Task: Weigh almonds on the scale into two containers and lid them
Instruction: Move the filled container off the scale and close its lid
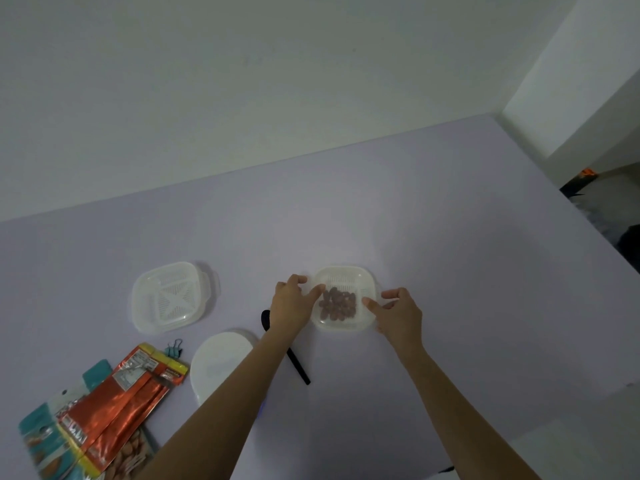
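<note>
On lilac table (pixel 450 271), left hand (pixel 291 303) and right hand (pixel 398 310) are pinching opposite rims of translucent plastic container (pixel 346 277), probably light, slippery.

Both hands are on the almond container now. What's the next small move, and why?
Probably press down along the rim with both thumbs to make sure it is closed. The left hand and right hand pinch opposite edges of the almond container. The almonds look hazy, as if already covered, though that is not certain. The second container sits apart to the left.
</note>
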